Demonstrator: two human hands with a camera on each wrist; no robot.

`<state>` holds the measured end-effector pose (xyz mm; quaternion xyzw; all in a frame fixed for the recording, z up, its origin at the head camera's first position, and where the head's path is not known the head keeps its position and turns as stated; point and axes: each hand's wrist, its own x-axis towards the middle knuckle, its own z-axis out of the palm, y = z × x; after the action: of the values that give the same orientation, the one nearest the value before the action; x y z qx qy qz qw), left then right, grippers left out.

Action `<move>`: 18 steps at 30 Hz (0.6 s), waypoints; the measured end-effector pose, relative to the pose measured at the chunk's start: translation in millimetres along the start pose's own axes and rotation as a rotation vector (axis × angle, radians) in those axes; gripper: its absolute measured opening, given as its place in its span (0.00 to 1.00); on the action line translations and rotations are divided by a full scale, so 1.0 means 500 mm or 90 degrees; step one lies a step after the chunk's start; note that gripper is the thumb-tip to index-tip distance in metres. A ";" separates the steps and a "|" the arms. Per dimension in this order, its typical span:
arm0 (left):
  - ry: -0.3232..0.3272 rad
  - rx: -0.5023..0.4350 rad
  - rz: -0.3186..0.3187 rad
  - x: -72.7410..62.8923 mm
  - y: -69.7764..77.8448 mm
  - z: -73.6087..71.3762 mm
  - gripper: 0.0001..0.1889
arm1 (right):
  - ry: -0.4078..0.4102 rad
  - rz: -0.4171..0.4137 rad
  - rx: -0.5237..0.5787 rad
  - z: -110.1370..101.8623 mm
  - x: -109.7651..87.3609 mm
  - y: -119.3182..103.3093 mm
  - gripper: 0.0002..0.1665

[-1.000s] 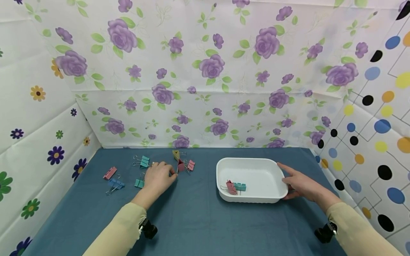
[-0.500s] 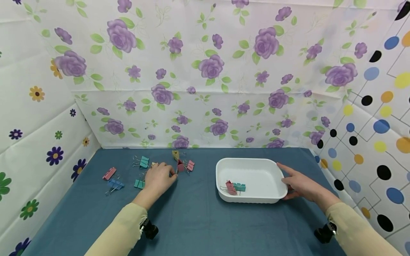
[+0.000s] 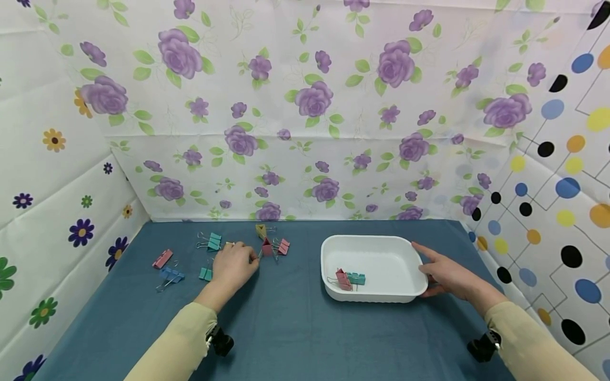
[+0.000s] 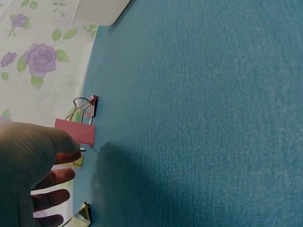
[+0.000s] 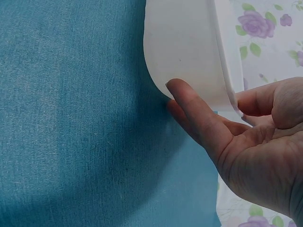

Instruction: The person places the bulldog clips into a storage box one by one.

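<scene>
- Head view: white tray bears pink clip and teal clip; this smaller share looks done.
- Right hand touches the tray's end, fingers spread.
- Blue clip remains on the cloth.
- Left hand pinches red clip by its wire handle, outside the tray.
- Farther, half-hidden yellow clip, another teal clip and farthest yellow clip are also left.

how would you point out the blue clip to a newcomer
From the white tray, look left past the left hand to the pink clip farthest left. The blue clip lies just on its near side, left of a teal clip; the only blue one.
</scene>
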<state>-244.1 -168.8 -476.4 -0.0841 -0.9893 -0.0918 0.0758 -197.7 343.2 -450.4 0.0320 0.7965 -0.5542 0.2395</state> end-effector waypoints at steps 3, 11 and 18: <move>0.003 0.003 0.000 0.001 -0.002 0.001 0.05 | -0.001 0.001 0.001 0.000 0.000 0.000 0.44; 0.000 0.012 -0.005 0.001 -0.006 0.000 0.04 | 0.002 0.003 -0.003 0.000 0.002 0.003 0.44; -0.011 0.015 -0.016 0.002 -0.008 -0.003 0.03 | 0.003 0.005 -0.003 -0.001 0.003 0.003 0.44</move>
<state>-245.7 -172.7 -475.5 -0.0714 -0.9919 -0.0804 0.0670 -198.8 343.7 -452.4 0.0361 0.7981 -0.5514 0.2402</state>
